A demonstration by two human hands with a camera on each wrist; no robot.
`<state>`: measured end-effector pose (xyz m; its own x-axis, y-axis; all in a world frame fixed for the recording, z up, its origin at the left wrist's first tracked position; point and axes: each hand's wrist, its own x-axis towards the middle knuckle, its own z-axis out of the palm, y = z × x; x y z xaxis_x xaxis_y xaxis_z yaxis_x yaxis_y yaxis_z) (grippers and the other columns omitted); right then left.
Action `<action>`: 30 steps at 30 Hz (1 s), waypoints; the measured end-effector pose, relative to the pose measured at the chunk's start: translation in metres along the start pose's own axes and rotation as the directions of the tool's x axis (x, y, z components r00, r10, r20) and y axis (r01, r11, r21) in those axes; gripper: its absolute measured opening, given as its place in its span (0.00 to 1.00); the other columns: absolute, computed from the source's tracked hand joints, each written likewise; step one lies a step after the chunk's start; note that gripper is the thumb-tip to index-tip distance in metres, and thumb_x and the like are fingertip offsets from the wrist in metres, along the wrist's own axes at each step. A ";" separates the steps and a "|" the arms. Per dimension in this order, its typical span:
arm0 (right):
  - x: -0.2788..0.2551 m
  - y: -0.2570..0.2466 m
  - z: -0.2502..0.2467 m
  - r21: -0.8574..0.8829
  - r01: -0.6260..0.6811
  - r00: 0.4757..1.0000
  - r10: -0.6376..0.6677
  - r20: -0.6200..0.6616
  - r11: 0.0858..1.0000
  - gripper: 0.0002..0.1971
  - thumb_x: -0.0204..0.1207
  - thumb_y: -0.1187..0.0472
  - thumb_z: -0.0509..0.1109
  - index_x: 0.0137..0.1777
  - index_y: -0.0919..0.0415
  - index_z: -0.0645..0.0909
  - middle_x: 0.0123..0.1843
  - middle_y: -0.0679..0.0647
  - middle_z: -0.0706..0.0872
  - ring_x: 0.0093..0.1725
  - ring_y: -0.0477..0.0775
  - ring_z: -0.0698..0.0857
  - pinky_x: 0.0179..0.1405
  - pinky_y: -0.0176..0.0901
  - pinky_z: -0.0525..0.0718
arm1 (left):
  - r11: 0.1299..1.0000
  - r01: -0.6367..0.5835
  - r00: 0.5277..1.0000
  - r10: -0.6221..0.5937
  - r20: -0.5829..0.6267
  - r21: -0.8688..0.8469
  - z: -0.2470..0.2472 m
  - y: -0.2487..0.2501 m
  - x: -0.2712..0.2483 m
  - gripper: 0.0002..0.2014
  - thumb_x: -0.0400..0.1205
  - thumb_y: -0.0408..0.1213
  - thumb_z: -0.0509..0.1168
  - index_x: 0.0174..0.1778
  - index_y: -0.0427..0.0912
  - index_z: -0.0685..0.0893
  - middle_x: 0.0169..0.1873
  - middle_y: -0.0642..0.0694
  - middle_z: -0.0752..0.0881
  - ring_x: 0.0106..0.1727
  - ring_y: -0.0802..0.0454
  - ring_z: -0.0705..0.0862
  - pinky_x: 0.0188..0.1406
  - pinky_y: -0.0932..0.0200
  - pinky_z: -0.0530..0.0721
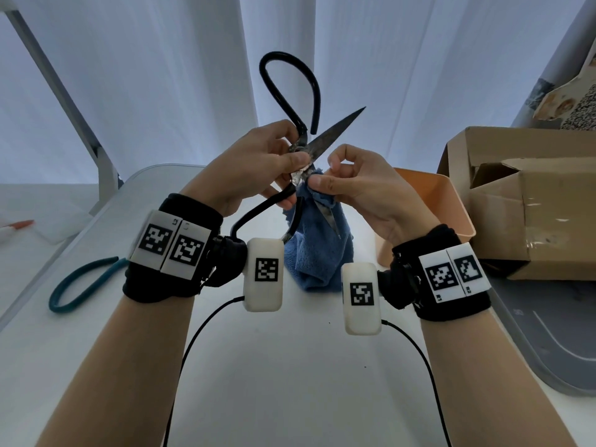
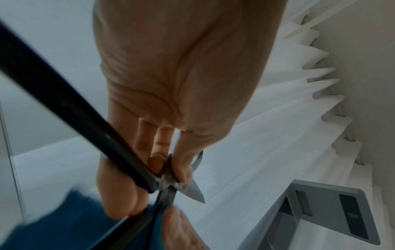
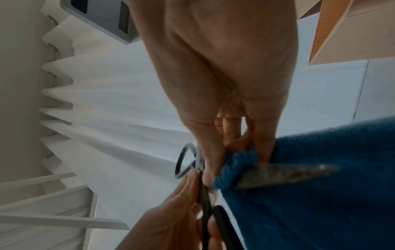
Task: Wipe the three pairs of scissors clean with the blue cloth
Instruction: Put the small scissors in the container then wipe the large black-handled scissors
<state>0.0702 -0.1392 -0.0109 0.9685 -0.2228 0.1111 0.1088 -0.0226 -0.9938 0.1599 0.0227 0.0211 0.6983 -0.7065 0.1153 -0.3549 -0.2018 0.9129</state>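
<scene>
White pleated curtains hang behind a pale worktop [image 1: 258,366], and everything below is placed relative to the black-handled scissors [image 1: 335,130] held up over its middle. Far to their left, on the worktop, lies a teal loop handle [image 1: 80,288], seemingly of another pair; its blades are hidden behind the wrist. The left hand [image 1: 254,162] comes next: its thumb and fingers [image 2: 162,152] are curled tight around the scissors at the pivot, with one black handle loop standing above the hand and the other hanging below it. The blades are spread wide, one pointing up and to the right, the other slanting down. Just right of the pivot, the right hand [image 1: 358,185] pinches a fold of the blue cloth [image 1: 319,253] against the lower blade near its root, thumb on the near side and fingers curled behind; the rest of the cloth drapes down under the scissors. Further right stand an orange bin [image 1: 448,201] and an open cardboard box [image 1: 532,201].

The step in hand looks like wiping the lower blade, which shows dull, spotty staining. To do it well, I would keep the left grip firm at the pivot so the blades cannot swing, pinch the flat faces through a thick fold, and draw from root to tip, away from the edge. A third pair is not visible.
</scene>
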 end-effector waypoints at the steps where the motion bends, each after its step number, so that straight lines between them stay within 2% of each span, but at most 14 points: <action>1: 0.000 0.000 0.000 -0.018 -0.017 1.000 0.017 0.022 1.000 0.16 0.74 0.74 0.77 0.41 0.59 0.72 0.34 0.54 0.87 0.37 0.52 0.87 0.44 0.42 0.84 | 1.000 -0.001 1.000 0.001 -0.019 -0.005 -0.002 0.000 0.000 0.05 0.87 0.34 0.65 0.55 0.37 0.78 0.39 0.42 0.80 0.31 0.43 0.85 0.32 0.47 0.90; 4: 0.000 -0.001 -0.001 -0.048 -0.036 0.999 0.038 0.035 0.998 0.17 0.73 0.74 0.78 0.40 0.58 0.72 0.31 0.51 0.87 0.35 0.51 0.86 0.44 0.42 0.83 | 1.000 -0.002 0.999 0.001 -0.041 -0.016 -0.004 -0.001 -0.001 0.05 0.87 0.34 0.65 0.55 0.36 0.78 0.39 0.42 0.80 0.31 0.43 0.84 0.31 0.49 0.89; 8: -0.001 0.000 0.001 -0.025 -0.008 1.000 0.007 -0.025 1.000 0.17 0.72 0.73 0.79 0.40 0.59 0.72 0.35 0.57 0.88 0.41 0.57 0.88 0.48 0.47 0.84 | 1.000 0.003 1.000 -0.003 0.006 -0.004 0.000 -0.001 0.000 0.07 0.88 0.35 0.64 0.56 0.34 0.77 0.43 0.37 0.81 0.32 0.42 0.85 0.31 0.48 0.90; 11: 0.001 0.001 0.002 0.002 -0.002 0.999 0.002 -0.039 1.000 0.16 0.73 0.73 0.78 0.42 0.59 0.72 0.31 0.51 0.88 0.40 0.56 0.88 0.50 0.50 0.82 | 1.000 0.004 1.000 -0.004 0.007 -0.005 0.000 0.000 0.000 0.08 0.87 0.35 0.65 0.58 0.34 0.77 0.43 0.37 0.81 0.32 0.41 0.85 0.32 0.46 0.90; 15: -0.001 -0.002 0.001 -0.034 -0.037 0.999 0.037 0.004 0.999 0.16 0.74 0.73 0.78 0.40 0.59 0.72 0.37 0.58 0.87 0.41 0.56 0.87 0.46 0.44 0.84 | 1.000 -0.006 1.000 0.005 -0.026 -0.022 -0.002 0.000 -0.001 0.07 0.87 0.34 0.65 0.56 0.35 0.77 0.41 0.40 0.80 0.32 0.44 0.84 0.30 0.50 0.89; 18: -0.002 -0.003 0.000 -0.039 -0.040 0.999 0.039 -0.028 0.998 0.16 0.73 0.71 0.79 0.39 0.58 0.73 0.40 0.62 0.88 0.43 0.58 0.87 0.52 0.50 0.82 | 1.000 -0.016 0.999 0.015 -0.035 -0.025 0.002 0.000 -0.001 0.06 0.87 0.34 0.65 0.55 0.36 0.77 0.43 0.40 0.81 0.31 0.45 0.85 0.31 0.50 0.89; 20: -0.002 -0.002 -0.001 -0.012 -0.030 0.998 0.029 -0.054 0.999 0.16 0.72 0.72 0.79 0.41 0.59 0.73 0.36 0.57 0.89 0.42 0.57 0.87 0.55 0.54 0.81 | 0.999 -0.025 0.999 0.024 -0.036 -0.029 0.004 0.000 0.000 0.05 0.88 0.34 0.64 0.55 0.37 0.76 0.44 0.40 0.81 0.31 0.45 0.86 0.32 0.50 0.89; 22: -0.002 -0.001 -0.002 -0.005 -0.029 0.998 0.029 -0.049 1.000 0.15 0.73 0.72 0.78 0.41 0.59 0.73 0.35 0.55 0.88 0.41 0.55 0.88 0.54 0.52 0.82 | 0.999 -0.026 0.999 0.025 -0.036 -0.028 0.004 0.001 0.000 0.06 0.88 0.35 0.64 0.55 0.36 0.77 0.43 0.41 0.82 0.31 0.44 0.86 0.31 0.50 0.89; 25: -0.003 -0.001 0.001 -0.027 -0.041 0.999 0.041 -0.006 0.999 0.15 0.75 0.73 0.77 0.40 0.58 0.73 0.41 0.63 0.84 0.45 0.59 0.86 0.52 0.49 0.81 | 1.000 -0.019 0.999 0.017 -0.047 -0.023 -0.001 0.000 0.000 0.08 0.87 0.34 0.65 0.57 0.34 0.77 0.42 0.41 0.81 0.30 0.46 0.86 0.31 0.51 0.89; 29: -0.002 -0.002 0.003 -0.059 -0.043 0.999 0.044 0.014 0.997 0.15 0.75 0.73 0.77 0.40 0.58 0.73 0.37 0.59 0.82 0.44 0.59 0.83 0.48 0.46 0.80 | 0.999 -0.028 0.997 0.027 -0.068 -0.022 -0.005 0.000 -0.001 0.06 0.87 0.34 0.65 0.55 0.35 0.78 0.40 0.43 0.81 0.30 0.47 0.85 0.29 0.52 0.88; 30: -0.002 -0.002 0.003 -0.061 -0.040 0.999 0.041 0.007 0.997 0.15 0.75 0.73 0.77 0.39 0.59 0.73 0.38 0.61 0.82 0.44 0.60 0.83 0.49 0.47 0.80 | 0.999 -0.030 0.997 0.029 -0.068 -0.017 -0.004 0.000 -0.001 0.07 0.87 0.34 0.65 0.56 0.35 0.78 0.40 0.43 0.81 0.30 0.46 0.84 0.29 0.52 0.88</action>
<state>0.0688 -0.1355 -0.0088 0.9737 -0.2167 0.0703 0.0558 -0.0725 -0.9958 0.1623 0.0261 0.0223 0.7283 -0.6644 0.1681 -0.3652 -0.1687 0.9155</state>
